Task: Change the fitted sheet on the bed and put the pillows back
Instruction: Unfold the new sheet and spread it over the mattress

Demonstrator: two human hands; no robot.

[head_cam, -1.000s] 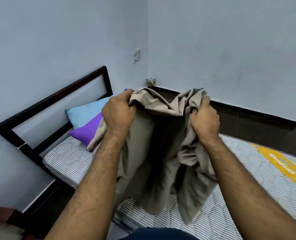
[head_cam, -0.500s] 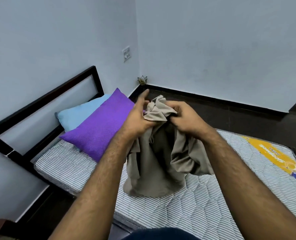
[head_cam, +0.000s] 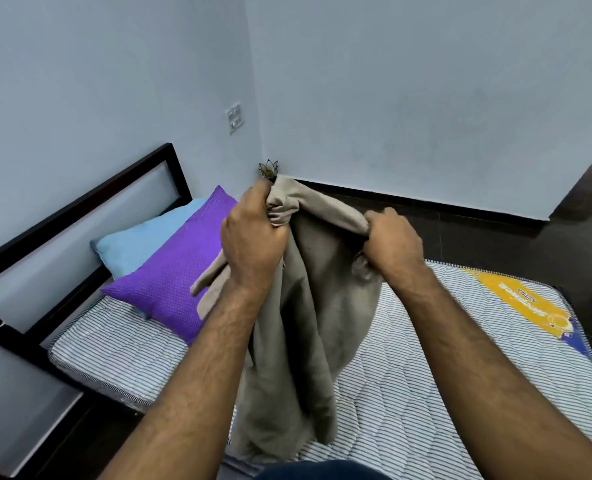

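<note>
At 6 o'clock, nearest the camera, a dark blue edge of the person's clothing [head_cam: 318,472] shows, and both forearms reach up from it toward the middle of the view. Just beyond, the bare striped mattress [head_cam: 408,393] runs from 8 o'clock to 3 o'clock, with no sheet fitted on it yet.

The beige fitted sheet [head_cam: 308,323] hangs over the mattress at the centre, bunched, its long axis running near vertical from the hands at 12 o'clock down to the near mattress edge at 6 o'clock, where its lower folds appear to rest. The left hand [head_cam: 253,237] has its grip clenched on a wad of the sheet's top edge. The right hand [head_cam: 393,239], at about the same height and toward 3 o'clock, pinches the same top edge in curled fingers. Between the 2 hands a short span of hem runs roughly from 10 o'clock to 4 o'clock.

That span is likely what the coming move turns on: the hands would need to draw apart along it to find a corner and open the sheet.

Farther off, at 9 o'clock, the purple pillow [head_cam: 173,271] leans on the light blue pillow [head_cam: 138,244] against the black headboard [head_cam: 90,202]. A wall switch [head_cam: 234,117] sits at 11 o'clock.
</note>
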